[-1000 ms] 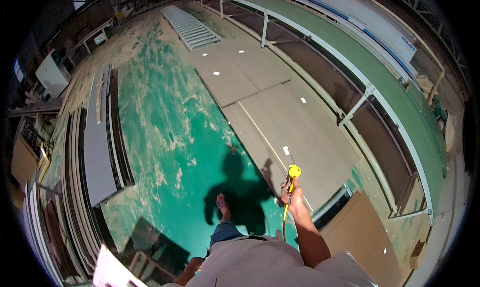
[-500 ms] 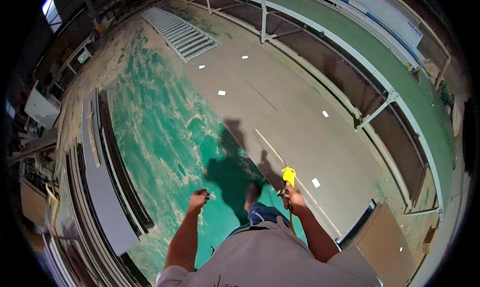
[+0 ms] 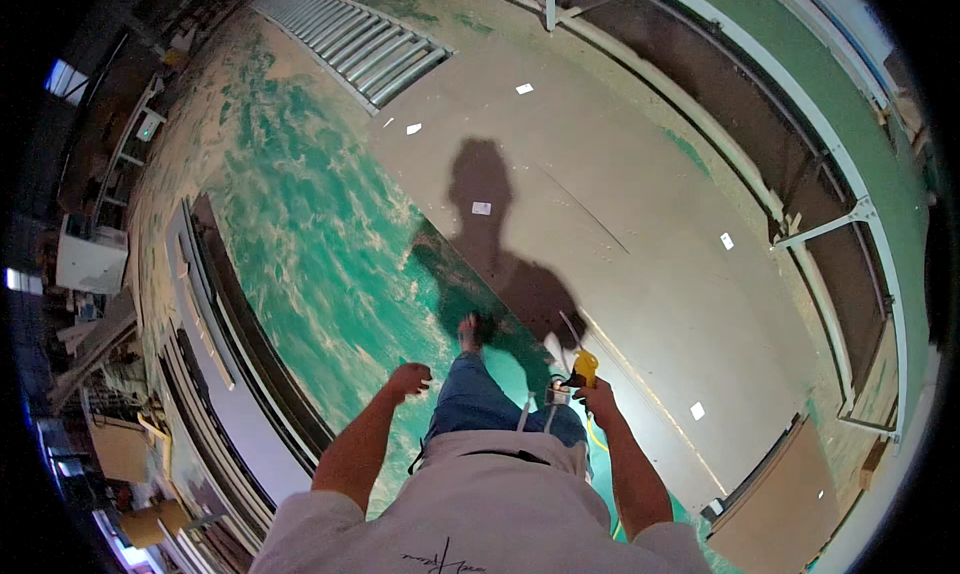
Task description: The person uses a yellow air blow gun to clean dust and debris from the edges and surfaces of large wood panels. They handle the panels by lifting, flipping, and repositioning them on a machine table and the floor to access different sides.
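While the head view shows the right hand wrapping its fingers round the gun near the legs, and the left hand well apart, fingers curled, how tightly I cannot tell, the hanging hose could catch a stride and tug the gun askew.

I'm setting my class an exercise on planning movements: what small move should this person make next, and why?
Perhaps draw the yellow hose aside with the left hand: that hand appears to hold nothing, the right hand grips the yellow tool, and the hose hangs close to the right leg, where it might snag.
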{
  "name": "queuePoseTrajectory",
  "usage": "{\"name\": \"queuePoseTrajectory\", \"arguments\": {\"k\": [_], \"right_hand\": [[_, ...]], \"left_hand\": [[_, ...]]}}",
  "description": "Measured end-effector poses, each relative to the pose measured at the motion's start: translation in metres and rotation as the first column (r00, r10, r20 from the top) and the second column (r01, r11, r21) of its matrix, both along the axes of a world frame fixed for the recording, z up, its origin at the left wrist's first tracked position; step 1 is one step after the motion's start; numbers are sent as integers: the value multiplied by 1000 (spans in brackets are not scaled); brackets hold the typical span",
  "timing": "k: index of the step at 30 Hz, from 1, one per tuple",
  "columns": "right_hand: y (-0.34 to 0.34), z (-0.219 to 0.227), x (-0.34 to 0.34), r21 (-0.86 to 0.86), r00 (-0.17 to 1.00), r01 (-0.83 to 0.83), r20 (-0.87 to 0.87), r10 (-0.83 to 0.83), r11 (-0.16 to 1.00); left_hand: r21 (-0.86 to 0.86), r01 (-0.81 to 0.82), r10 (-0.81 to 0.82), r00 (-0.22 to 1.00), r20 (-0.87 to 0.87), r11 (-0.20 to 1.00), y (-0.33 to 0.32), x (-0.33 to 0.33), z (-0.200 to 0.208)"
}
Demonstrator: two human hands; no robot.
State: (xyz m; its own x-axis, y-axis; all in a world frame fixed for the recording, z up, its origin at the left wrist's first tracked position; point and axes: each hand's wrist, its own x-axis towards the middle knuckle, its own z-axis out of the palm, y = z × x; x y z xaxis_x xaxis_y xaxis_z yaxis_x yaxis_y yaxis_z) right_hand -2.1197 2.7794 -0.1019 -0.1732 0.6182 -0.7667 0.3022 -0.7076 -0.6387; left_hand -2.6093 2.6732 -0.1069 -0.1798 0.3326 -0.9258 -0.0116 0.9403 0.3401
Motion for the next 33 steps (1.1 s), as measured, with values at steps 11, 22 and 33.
{"name": "queuePoseTrajectory", "arguments": {"k": [11, 22, 33], "right_hand": [[34, -91, -173, -122, 744, 489, 574, -340, 864], [112, -202, -208, -107, 497, 825, 607, -620, 555], [55, -74, -133, -360, 750, 637, 492, -441, 681]], "left_hand": [[28, -14, 14, 1000, 6, 1000, 358, -225, -186], [-196, -497, 532, 744, 405, 845, 390, -174, -227], [-30, 460, -367, 743, 560, 887, 431, -202, -90]]}}
